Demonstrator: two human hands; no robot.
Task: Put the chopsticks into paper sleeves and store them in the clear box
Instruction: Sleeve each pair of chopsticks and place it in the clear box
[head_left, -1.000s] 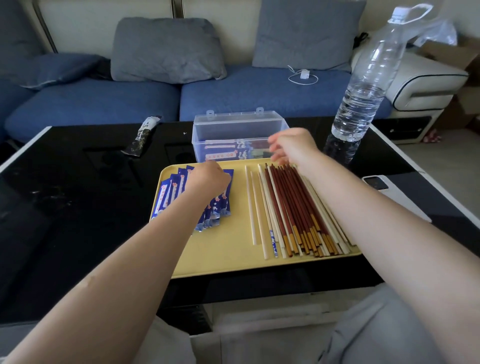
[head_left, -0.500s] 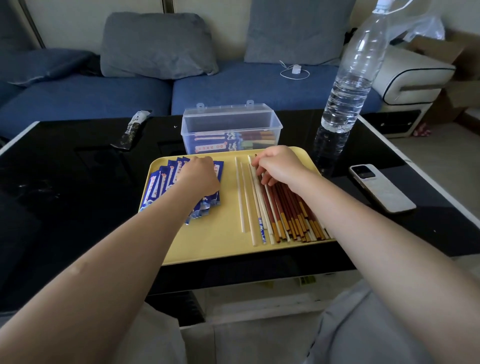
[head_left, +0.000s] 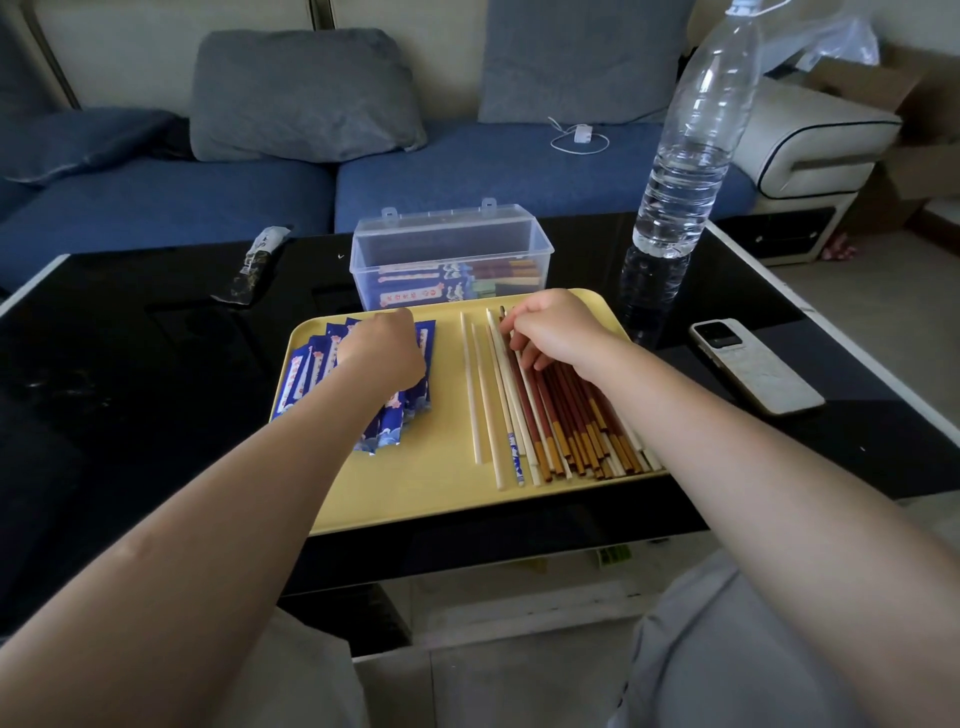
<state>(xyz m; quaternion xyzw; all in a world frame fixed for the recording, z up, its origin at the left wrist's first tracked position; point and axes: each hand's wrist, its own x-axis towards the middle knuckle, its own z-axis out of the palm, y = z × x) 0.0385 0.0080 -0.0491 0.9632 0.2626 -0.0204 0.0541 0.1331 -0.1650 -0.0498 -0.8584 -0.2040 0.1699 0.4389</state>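
A yellow tray (head_left: 415, 488) lies on the black table. Blue paper sleeves (head_left: 306, 374) are fanned out on its left side. My left hand (head_left: 382, 348) rests on them with its fingers curled down around one, the fingertips hidden. On the tray's right side lie pale chopsticks (head_left: 475, 395) and a bundle of red-brown chopsticks (head_left: 566, 415). My right hand (head_left: 553, 330) sits over their far ends, thumb and curled fingers pinching a red-brown one. The clear box (head_left: 452, 244) stands open just behind the tray, with sleeved chopsticks inside.
A tall water bottle (head_left: 685, 156) stands at the back right of the table. A white phone (head_left: 756, 366) lies right of the tray. A dark wrapper (head_left: 254, 262) lies at the back left. A blue sofa with cushions runs behind the table.
My right hand has drawn back from the box down onto the far ends of the chopsticks. My left hand has stayed on the sleeves.
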